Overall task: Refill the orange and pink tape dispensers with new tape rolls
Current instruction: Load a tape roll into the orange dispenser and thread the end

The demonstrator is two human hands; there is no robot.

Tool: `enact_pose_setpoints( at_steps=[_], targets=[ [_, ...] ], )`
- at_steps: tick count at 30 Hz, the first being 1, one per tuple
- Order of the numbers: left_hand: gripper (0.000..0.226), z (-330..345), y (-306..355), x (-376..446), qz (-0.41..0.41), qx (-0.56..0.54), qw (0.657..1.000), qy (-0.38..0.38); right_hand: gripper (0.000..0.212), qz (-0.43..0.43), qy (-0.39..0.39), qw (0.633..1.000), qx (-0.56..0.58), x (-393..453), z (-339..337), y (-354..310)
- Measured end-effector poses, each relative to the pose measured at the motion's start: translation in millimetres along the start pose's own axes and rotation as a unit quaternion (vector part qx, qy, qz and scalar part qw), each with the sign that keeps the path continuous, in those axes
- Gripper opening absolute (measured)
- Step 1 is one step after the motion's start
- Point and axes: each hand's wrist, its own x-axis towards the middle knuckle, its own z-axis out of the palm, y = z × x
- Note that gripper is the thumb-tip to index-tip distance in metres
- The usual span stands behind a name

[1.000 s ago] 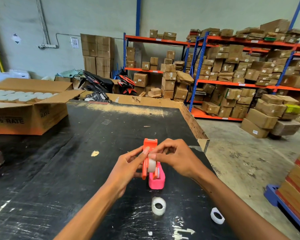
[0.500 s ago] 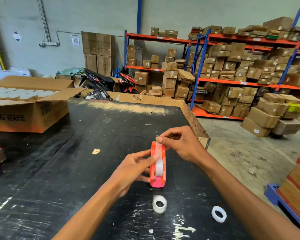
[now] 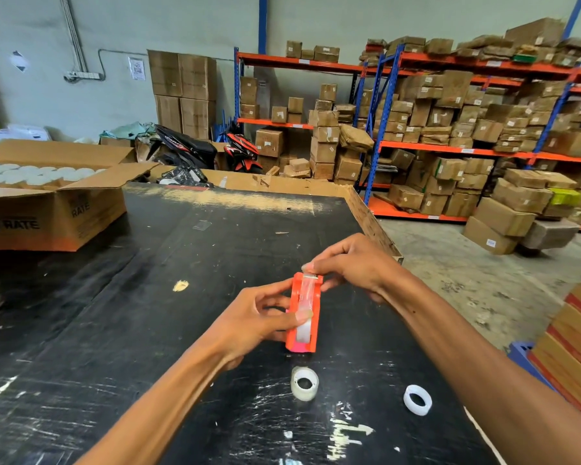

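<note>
Left hand (image 3: 249,325) grips orange dispenser (image 3: 303,317) over tabletop (image 3: 148,297) — right hand (image 3: 353,263) pinches tape end (image 3: 307,270) at top.

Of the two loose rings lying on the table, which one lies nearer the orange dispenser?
The translucent ring, just below the orange dispenser; the whiter ring lies farther right.

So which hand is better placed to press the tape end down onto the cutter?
Right. The right hand already pinches the tape end at the top of the orange dispenser, by the cutter; the left hand grips the dispenser's body, steadying it.
</note>
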Motion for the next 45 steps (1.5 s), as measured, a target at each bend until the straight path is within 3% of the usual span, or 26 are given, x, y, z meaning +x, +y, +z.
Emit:
enact_pose_setpoints(
  at_steps=[4,10,13,16,21,26,30,32,38,45],
  targets=[
    [0.049,5,-7,-1,-0.022,-0.005,1.000,-0.004,0.008,0.046,0.006,0.999,0.000,3,3,11],
    [0.028,23,-7,15,-0.078,-0.055,0.995,-0.009,0.018,0.089,0.062,0.993,0.052,-1,-10,45],
    [0.034,35,-10,32,-0.103,-0.062,0.993,0.018,0.023,0.073,0.129,0.986,0.075,-12,-17,62],
    [0.040,55,-19,51,-0.124,-0.065,0.988,0.066,0.031,0.082,0.118,0.988,0.064,-23,-20,79],
    [0.029,92,-45,80,-0.133,-0.030,0.979,0.150,0.035,0.109,0.149,0.981,0.052,-26,-28,113],
    [0.028,109,-61,101,-0.173,-0.028,0.973,0.148,0.041,0.140,0.166,0.976,-0.011,-14,-32,149],
    [0.039,111,-84,116,-0.191,0.017,0.970,0.152,0.064,0.162,0.158,0.974,0.026,4,-31,180],
    [0.039,110,-90,119,-0.189,0.034,0.969,0.157,0.058,0.162,0.143,0.976,0.024,3,-29,177],
    [0.042,111,-86,118,-0.180,0.060,0.969,0.158,0.077,0.165,0.153,0.974,0.035,4,-27,169],
    [0.038,108,-81,111,-0.166,0.080,0.973,0.142,0.041,0.174,0.137,0.973,0.070,5,-25,166]
  ],
)
